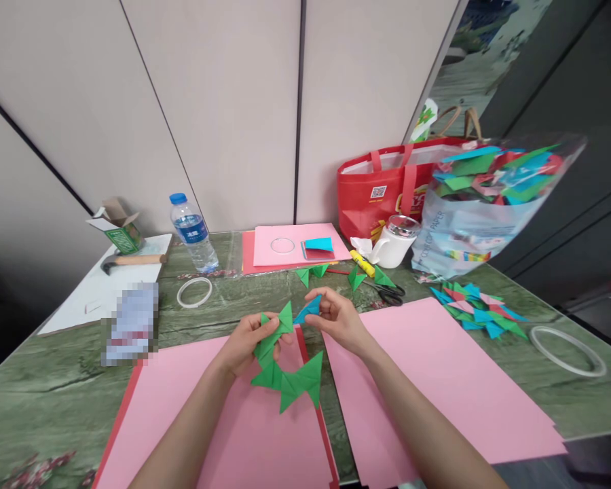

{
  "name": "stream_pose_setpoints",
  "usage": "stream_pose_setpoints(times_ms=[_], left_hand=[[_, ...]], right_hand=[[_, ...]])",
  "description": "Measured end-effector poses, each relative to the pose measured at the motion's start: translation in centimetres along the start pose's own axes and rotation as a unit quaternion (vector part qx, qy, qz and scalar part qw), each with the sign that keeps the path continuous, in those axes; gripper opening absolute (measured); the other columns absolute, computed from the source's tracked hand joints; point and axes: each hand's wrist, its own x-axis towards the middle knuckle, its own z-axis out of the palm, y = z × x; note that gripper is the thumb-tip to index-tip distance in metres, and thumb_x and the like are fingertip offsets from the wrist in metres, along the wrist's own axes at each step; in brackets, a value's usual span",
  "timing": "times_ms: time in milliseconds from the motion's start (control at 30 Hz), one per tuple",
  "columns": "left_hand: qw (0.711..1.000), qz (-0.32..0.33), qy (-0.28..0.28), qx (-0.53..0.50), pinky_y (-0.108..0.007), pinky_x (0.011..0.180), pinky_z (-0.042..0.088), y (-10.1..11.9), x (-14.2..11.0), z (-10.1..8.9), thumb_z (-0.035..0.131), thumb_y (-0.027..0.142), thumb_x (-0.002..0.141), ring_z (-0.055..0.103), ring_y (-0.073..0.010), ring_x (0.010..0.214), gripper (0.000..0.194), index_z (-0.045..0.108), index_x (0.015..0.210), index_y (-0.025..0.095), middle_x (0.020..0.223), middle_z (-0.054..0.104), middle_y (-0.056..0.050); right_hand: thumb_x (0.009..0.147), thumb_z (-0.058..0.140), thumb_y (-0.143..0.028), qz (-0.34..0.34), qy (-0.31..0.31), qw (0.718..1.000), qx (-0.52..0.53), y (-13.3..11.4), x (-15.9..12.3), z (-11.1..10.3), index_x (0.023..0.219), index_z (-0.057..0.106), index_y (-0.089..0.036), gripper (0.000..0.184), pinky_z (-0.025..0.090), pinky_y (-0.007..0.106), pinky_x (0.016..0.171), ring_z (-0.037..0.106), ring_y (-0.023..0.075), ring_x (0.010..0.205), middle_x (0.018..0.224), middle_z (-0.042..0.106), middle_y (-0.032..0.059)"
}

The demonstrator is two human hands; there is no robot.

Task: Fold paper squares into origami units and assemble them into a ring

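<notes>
My left hand [248, 341] is closed on a chain of folded green paper pieces [298, 384] joined in a curve, which hangs down from my fingers over the pink sheets. A folded blue paper piece [310, 309] is pinched between the thumb and fingers of my right hand [341, 319]. Its tip lies close to the upper end of the green chain; whether the two touch, I cannot tell. Just beyond my hands, several loose green folded pieces [355, 277] rest on the table.
Pink sheets [438, 367] cover the near table. A pile of folded pieces [476, 309] and a white ring [567, 351] lie right. Behind stand a mug [396, 243], a red bag [361, 197] and a stuffed plastic bag [453, 231]. Scissors [390, 293], a bottle [193, 234] and a hammer [135, 259] are further back.
</notes>
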Motion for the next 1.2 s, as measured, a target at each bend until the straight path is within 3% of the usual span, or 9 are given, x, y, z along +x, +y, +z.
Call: stream_pose_setpoints(times_ms=[167,367,700,1000,1200], left_hand=[[0.999,0.036,0.011,0.031,-0.021,0.046,0.042,0.03,-0.03,0.16,0.057,0.035,0.076,0.055,-0.0104,0.048,0.025,0.062,0.078,0.011,0.07,0.066,-0.007],[0.998,0.046,0.02,0.038,-0.025,0.053,0.044,0.19,-0.11,0.32,0.056,0.034,0.077,0.056,-0.012,0.051,0.026,0.063,0.089,0.012,0.076,0.067,-0.008],[0.995,0.056,0.041,0.065,-0.023,0.051,0.044,0.08,-0.03,0.42,0.055,0.036,0.077,0.056,-0.0133,0.052,0.028,0.065,0.086,0.012,0.063,0.065,-0.005],[0.994,0.054,0.053,0.081,-0.023,0.05,0.044,-0.08,0.0,0.4,0.055,0.038,0.076,0.056,-0.0137,0.052,0.029,0.067,0.083,0.012,0.06,0.065,-0.006],[0.99,0.063,0.067,0.105,-0.024,0.048,0.045,-0.04,0.02,0.47,0.055,0.039,0.076,0.057,-0.0146,0.051,0.03,0.066,0.082,0.011,0.058,0.065,-0.005]], right_hand=[[0.066,0.065,-0.026,0.0,0.027,0.999,-0.018,0.28,0.08,0.01,0.092,0.052,-0.021,0.03,0.035,0.019,0.045,0.043,0.0077,0.048,0.055,0.043,-0.0077],[0.066,0.065,-0.027,0.018,0.033,0.999,-0.009,0.56,0.16,0.07,0.091,0.05,-0.021,0.03,0.04,0.02,0.044,0.048,0.0088,0.049,0.059,0.049,-0.0062],[0.062,0.067,-0.03,0.044,0.043,0.997,0.041,0.48,0.24,0.52,0.088,0.047,-0.02,0.035,0.048,0.024,0.046,0.056,0.0113,0.051,0.06,0.054,-0.0054],[0.061,0.069,-0.033,0.027,0.058,0.998,-0.009,0.27,0.11,0.17,0.084,0.05,-0.019,0.032,0.045,0.023,0.048,0.053,0.0104,0.05,0.061,0.056,-0.0045],[0.061,0.069,-0.033,0.042,0.053,0.998,0.013,0.47,0.18,0.22,0.085,0.049,-0.019,0.033,0.045,0.024,0.046,0.052,0.01,0.046,0.059,0.056,-0.0042]])
